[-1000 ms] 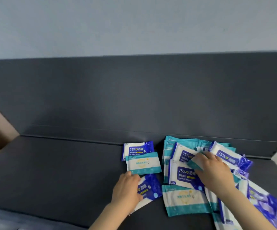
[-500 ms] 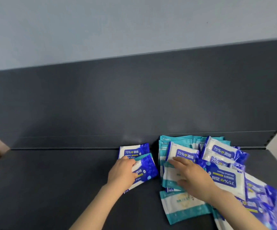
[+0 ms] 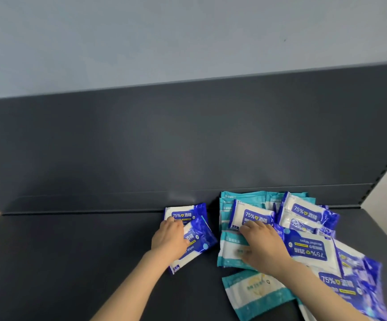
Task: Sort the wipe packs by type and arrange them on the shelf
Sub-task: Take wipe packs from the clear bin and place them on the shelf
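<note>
Two kinds of wipe packs lie on the dark shelf [image 3: 72,262]: blue 75% alcohol packs and teal-and-white packs. My left hand [image 3: 170,239] presses flat on a tilted blue pack [image 3: 199,239], which overlaps a second blue pack [image 3: 183,213] against the back panel. A thin teal edge shows between those two. To the right is a mixed pile of teal packs [image 3: 252,198] and blue packs [image 3: 306,212]. My right hand [image 3: 264,249] lies spread on that pile, fingertips on a blue pack [image 3: 250,214] and palm over a teal pack [image 3: 229,251].
One teal pack [image 3: 255,293] lies alone near the front, below my right hand. More blue packs [image 3: 349,286] spill toward the right front. The grey back panel [image 3: 187,147] rises behind, and a slotted upright [image 3: 384,172] bounds the shelf at right.
My left hand slid the tilted blue pack back over the teal pack, toward the blue pack at the back panel. My right hand shifted left and forward across the pile.
</note>
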Available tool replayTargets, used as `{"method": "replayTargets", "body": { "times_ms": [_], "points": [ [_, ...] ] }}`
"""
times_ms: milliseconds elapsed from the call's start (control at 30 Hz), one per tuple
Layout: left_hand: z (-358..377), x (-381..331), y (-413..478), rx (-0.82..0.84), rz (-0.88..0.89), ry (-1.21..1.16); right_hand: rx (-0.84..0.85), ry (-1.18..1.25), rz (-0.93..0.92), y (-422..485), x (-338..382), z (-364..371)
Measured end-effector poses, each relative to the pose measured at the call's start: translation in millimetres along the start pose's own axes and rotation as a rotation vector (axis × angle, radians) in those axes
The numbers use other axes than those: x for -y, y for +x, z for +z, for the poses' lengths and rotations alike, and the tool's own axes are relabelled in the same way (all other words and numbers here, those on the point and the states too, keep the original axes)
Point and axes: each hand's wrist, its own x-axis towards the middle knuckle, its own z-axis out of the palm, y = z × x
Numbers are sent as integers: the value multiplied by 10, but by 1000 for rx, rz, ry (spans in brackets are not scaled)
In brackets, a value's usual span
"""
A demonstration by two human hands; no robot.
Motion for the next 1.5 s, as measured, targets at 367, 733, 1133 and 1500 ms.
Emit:
{"method": "replayTargets", "body": {
  "times_ms": [367,733,1133,1500],
  "points": [
    [-268,308,-664,-241,-217,-174,-241,304,-135,179,511,-357],
    [-93,1048,-1725,-375,-590,-307,-140,403,-542,199,1495,-198],
    [136,2073,-2885,-500,-858,-436,-87,404,-854,-111,2949,-20],
    [609,3509,-3721,-488,-1031,-629,84,403,-950,-548,4410,521]
  ]
}}
